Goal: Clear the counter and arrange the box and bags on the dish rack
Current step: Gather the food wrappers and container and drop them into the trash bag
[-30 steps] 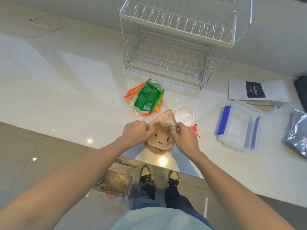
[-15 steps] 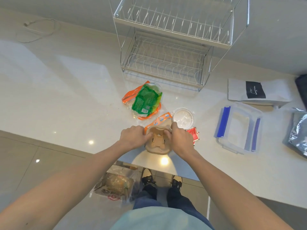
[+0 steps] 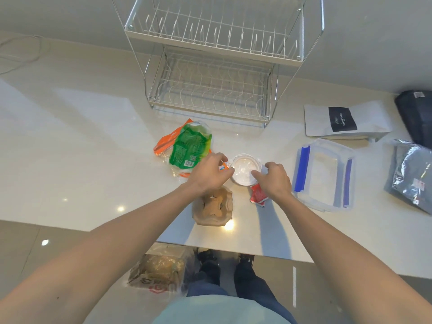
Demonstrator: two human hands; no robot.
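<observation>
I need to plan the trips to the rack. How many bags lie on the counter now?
4. A green and orange bag left of the hands, a white pouch right of the dish rack, a grey foil bag and a dark bag at the right edge, both partly cut off.

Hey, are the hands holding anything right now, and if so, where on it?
Nothing is clearly held. The left hand and right hand flank the round white lid, fingertips at its rim; a real grip cannot be told.
</observation>
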